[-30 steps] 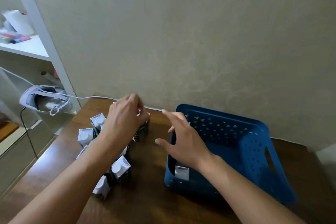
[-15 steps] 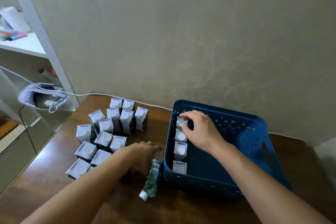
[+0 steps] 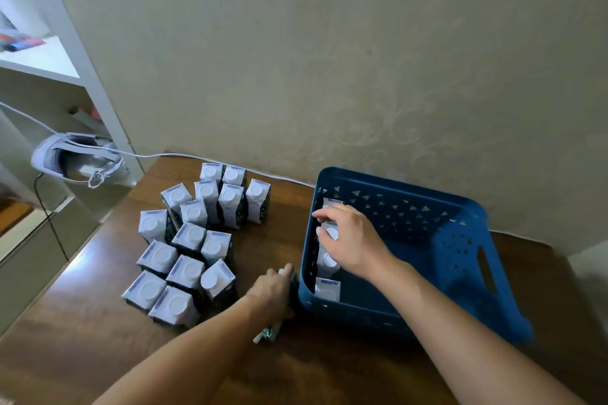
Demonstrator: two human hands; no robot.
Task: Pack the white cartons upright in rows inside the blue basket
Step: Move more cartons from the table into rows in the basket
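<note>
You are packing cartons into the blue basket (image 3: 460, 240).
Your left hand (image 3: 273, 289) is gripping a fallen carton (image 3: 268, 334) on the table (image 3: 98, 355); your right hand (image 3: 352, 240), fingers loosely spread, is touching the basket's row of cartons (image 3: 327, 288).

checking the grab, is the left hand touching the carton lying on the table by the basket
Touching. The head view shows the left hand wrapped over the lying carton, whose end pokes out beneath it, beside the blue basket.

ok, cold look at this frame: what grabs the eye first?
The blue basket on the right of the table, a row of white cartons along its left wall under the right hand. Left of it stands a cluster of cartons; the left hand grips a fallen one.
</note>
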